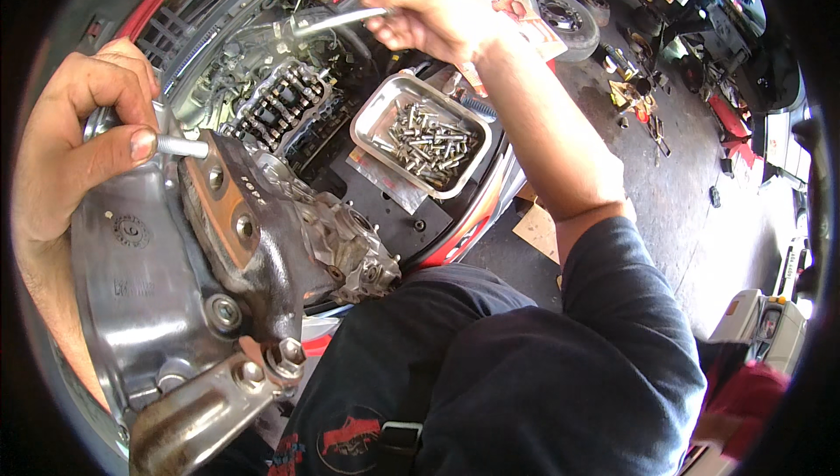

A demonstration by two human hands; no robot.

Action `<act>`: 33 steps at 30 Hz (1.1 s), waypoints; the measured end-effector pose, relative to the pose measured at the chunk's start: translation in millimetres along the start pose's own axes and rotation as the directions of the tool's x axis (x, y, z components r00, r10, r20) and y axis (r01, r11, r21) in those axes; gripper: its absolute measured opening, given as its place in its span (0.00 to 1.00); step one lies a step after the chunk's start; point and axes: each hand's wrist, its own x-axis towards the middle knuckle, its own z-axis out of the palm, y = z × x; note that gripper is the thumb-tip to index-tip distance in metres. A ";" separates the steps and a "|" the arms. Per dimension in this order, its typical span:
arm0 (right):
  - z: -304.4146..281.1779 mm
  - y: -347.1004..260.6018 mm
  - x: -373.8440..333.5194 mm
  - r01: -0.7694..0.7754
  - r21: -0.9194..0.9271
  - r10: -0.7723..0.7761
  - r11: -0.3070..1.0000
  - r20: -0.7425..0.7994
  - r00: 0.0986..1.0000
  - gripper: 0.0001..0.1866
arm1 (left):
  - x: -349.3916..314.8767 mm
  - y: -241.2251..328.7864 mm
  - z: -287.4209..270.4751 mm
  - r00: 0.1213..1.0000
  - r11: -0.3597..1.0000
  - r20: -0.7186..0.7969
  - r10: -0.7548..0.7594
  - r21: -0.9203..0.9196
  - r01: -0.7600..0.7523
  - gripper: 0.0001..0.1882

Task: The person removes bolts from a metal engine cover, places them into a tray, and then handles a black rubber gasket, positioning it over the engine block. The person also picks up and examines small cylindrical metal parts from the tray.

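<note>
Threaded bolt (pixel 182 146) held at the upper edge of a dark metal bracket (pixel 267 257), beside a silver casing (pixel 144 257). Should the left hand (pixel 87 117) lose its pinch, the bolt could drop among the engine parts; presented askew, its threads might cross (whether its tip has entered a hole cannot be told). A low swing of the rod-like tool (pixel 341 21) might jolt the tray (pixel 376 115) and spill its loose bolts (pixel 433 139). Left: thumb and bent index finger pinch the bolt, knuckles uppermost. Right hand (pixel 433 17): raised beyond the tray, forearm slanting, fingers curled around the tool's end, its shaft pointing left
</note>
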 end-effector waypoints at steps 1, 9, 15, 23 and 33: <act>-8.0 9.8 -12.4 -0.006 0.017 0.007 1.000 -0.040 0.999 0.13 | -1.2 1.3 -2.3 0.999 0.999 0.028 -0.040 0.027 0.039 0.19; -67.0 117.6 -89.1 -0.467 -0.252 0.389 0.848 -0.302 0.870 0.15 | 7.7 19.8 -5.7 0.974 0.976 0.133 -0.186 0.142 0.167 0.21; -109.1 161.4 -137.6 -0.554 -0.744 0.021 0.374 -0.590 0.807 0.20 | 8.7 3.5 -0.2 0.995 0.990 0.099 0.028 0.131 -0.041 0.14; -95.9 202.6 -96.7 -0.552 -0.833 0.045 -0.049 -0.554 0.831 0.17 | -6.7 -36.8 -20.0 0.969 0.970 0.229 0.091 0.201 -0.138 0.13; -112.4 172.8 -57.8 -0.591 -0.805 0.047 -0.042 -0.593 0.804 0.14 | 0.0 -32.7 -10.3 0.970 0.977 0.224 0.098 0.166 -0.137 0.13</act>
